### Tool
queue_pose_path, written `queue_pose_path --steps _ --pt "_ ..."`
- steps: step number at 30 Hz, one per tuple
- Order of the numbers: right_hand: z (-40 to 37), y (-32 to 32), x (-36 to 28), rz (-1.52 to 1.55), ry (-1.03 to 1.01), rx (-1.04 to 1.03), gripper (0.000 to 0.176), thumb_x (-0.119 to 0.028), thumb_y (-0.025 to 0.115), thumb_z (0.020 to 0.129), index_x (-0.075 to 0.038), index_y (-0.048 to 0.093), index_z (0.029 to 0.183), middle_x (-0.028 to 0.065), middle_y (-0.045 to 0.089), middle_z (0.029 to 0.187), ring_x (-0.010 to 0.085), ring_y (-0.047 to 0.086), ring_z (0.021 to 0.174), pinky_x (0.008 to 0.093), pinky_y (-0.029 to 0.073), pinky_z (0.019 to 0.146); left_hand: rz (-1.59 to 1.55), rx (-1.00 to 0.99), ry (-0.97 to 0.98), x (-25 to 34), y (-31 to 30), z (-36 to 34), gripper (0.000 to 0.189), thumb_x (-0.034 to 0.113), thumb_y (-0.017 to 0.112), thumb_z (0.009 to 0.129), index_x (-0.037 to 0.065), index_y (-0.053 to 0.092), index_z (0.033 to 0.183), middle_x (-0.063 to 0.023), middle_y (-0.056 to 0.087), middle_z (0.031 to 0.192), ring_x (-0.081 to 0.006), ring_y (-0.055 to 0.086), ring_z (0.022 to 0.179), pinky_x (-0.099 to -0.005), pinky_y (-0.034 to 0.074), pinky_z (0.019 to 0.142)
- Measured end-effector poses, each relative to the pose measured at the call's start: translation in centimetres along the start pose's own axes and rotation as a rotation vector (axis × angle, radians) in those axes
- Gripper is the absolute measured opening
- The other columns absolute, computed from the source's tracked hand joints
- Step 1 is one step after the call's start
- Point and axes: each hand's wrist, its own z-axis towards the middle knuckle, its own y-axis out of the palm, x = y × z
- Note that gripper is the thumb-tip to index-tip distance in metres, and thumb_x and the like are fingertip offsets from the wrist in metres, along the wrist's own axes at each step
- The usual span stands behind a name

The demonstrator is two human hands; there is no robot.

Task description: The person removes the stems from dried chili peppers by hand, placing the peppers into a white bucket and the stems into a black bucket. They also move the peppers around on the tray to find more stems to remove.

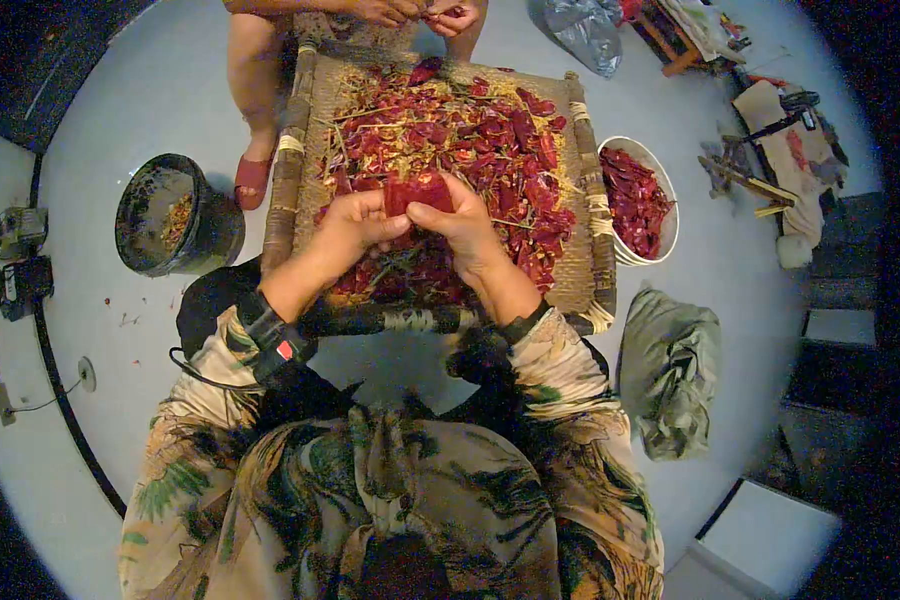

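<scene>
Over the near part of a woven tray with a wooden frame point(288, 165), my left hand point(355, 232) and my right hand point(457, 225) pinch one flat piece of dried red chili point(417, 194) between them. Its left side is in my left fingers, its right side under my right thumb. Beneath and beyond them lie many dried red chili pieces point(510, 150), mixed with yellow seeds and thin stems. A darker clump of stems lies just below my hands.
A black bucket point(220, 225) with some scraps inside stands left, a white bucket point(673, 225) of red chili pieces right. Across the tray sits another person point(255, 75), hands together at its far edge. A green bag point(670, 370) lies on the floor at right.
</scene>
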Motion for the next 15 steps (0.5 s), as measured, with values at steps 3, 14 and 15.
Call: queue_pose_path --steps 3,14,15 --pt "-0.4 0.4 -0.2 -0.072 0.016 0.035 0.035 -0.012 0.073 0.073 -0.005 0.058 0.104 0.0005 0.062 0.093 0.0104 0.057 0.084 0.0257 0.044 0.078 0.022 0.053 -0.003 -0.6 1.2 -0.1 0.016 0.007 0.062 0.085 0.008 0.063 0.101 0.008 0.059 0.08 -0.0028 0.05 0.069 -0.0191 0.04 0.062" --pt "0.2 -0.6 0.7 -0.659 -0.245 0.142 0.02 -0.007 0.071 0.073 -0.003 0.059 0.089 0.0059 0.062 0.086 0.0145 0.058 0.083 0.0269 0.045 0.077 0.445 0.25 0.256 1.9 0.0 -1.4 0.019 0.005 0.068 0.078 0.004 0.061 0.095 0.0001 0.053 0.077 -0.0076 0.048 0.068 -0.0234 0.041 0.062" --pt "0.0 -0.4 0.3 -0.699 -0.249 0.134 0.019 -0.007 0.07 0.073 -0.003 0.059 0.088 0.0067 0.062 0.085 0.015 0.058 0.083 0.0274 0.045 0.077 0.431 0.273 0.262 2.8 -0.1 -1.5 0.017 0.006 0.068 0.078 0.004 0.06 0.092 -0.0007 0.053 0.077 -0.0087 0.048 0.067 -0.0241 0.041 0.062"
